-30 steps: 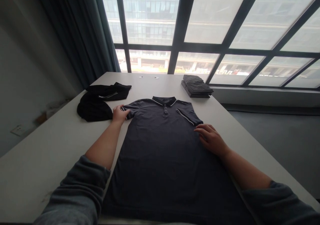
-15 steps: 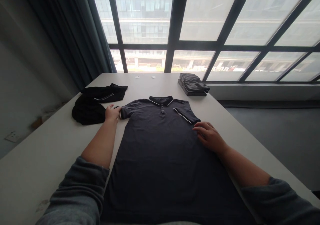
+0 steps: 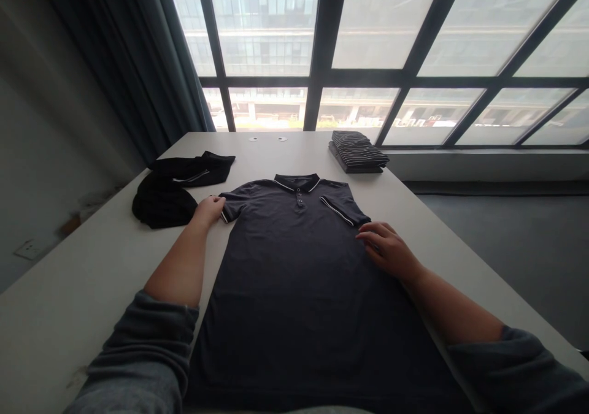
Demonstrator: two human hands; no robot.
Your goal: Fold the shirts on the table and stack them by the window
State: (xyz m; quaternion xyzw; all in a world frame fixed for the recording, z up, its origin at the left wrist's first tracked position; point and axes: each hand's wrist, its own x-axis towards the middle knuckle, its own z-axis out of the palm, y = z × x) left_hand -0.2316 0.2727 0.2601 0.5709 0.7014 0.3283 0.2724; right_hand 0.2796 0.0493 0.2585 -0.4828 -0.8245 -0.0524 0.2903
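Note:
A dark grey polo shirt (image 3: 294, 279) is spread flat, front up, its collar toward the window. White piping edges the black collar and the sleeve cuffs. My left hand (image 3: 210, 210) pinches the outer end of the left-side sleeve between thumb and fingers. Over at the right, my right hand (image 3: 390, 249) rests on the shirt's side just below the other sleeve. Its fingers are loosely bent and apart, with the tips touching the fabric.
The shirt lies on a white table (image 3: 257, 159). Rumpled black clothing (image 3: 165, 199) is beside my left hand. A folded stack with a striped garment (image 3: 358, 150) on top stands at the back right. Windows and a dark curtain (image 3: 133, 52) border the far end.
My left hand's fingers have closed onto the sleeve end, which has shifted slightly. My right hand has barely moved. The view has tilted a little.

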